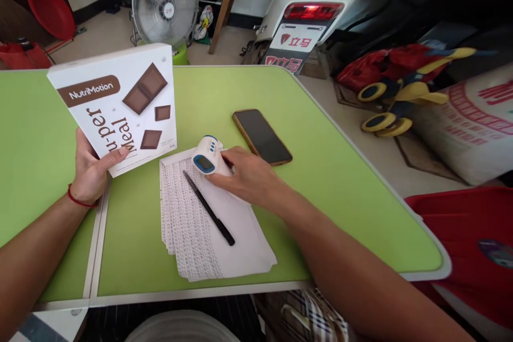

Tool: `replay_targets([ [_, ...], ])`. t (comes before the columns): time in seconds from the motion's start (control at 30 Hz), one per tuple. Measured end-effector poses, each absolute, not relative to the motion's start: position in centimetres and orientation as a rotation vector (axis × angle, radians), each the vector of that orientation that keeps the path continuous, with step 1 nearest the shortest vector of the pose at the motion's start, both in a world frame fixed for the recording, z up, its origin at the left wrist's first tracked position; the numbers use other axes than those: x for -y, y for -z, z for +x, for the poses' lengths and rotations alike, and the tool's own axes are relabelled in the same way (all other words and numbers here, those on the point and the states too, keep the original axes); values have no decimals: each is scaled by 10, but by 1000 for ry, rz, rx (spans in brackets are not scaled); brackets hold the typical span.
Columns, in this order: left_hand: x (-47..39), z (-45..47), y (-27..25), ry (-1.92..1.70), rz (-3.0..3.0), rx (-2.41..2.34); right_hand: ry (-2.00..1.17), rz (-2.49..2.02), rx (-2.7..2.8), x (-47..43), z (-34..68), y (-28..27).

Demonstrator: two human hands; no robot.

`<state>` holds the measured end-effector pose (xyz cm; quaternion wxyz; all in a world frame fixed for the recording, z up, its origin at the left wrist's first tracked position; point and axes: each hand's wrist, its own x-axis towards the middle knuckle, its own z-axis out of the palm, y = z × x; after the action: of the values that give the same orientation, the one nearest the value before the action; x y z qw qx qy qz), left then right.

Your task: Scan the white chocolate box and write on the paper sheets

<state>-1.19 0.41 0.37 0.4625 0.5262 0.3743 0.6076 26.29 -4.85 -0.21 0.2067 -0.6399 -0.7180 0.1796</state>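
My left hand (93, 165) grips the lower left corner of a white box (120, 112) with "NutriMotion" lettering and chocolate pieces printed on it. The box is held up tilted above the green table, thumb on its front. In my right hand (250, 175) is a white and blue infrared thermometer (207, 156), its small screen facing me, over the top of a stack of handwritten paper sheets (236, 246). Across the sheets lies a black pen (209, 208). A smartphone (262, 136) in a brown case rests on the table just beyond my right hand.
The green folding table (320, 171) has a metal seam left of the papers. Beyond it stand a large fan (165, 0) and a white scooter (308, 10). To the right are a yellow and blue wheeled toy (401, 99), a printed sack (476, 117) and a red chair (473, 230).
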Motion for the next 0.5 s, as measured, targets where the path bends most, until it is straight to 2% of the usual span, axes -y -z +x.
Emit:
replay_targets([
  [0.1, -9, -15, -2, -1496, 1318, -917, -278, -1967, 2056, 43, 267, 9],
  [0.27, -14, -19, 1, -1465, 1356, -909, -203, -2050, 2060, 42, 268, 12],
  [0.4, -17, -18, 3, -1494, 1416, -964, 7, -1788, 2052, 50, 266, 8],
  [0.5, -15, -20, 3, -1512, 1497, -1004, -79, -1535, 2146, 62, 258, 5],
])
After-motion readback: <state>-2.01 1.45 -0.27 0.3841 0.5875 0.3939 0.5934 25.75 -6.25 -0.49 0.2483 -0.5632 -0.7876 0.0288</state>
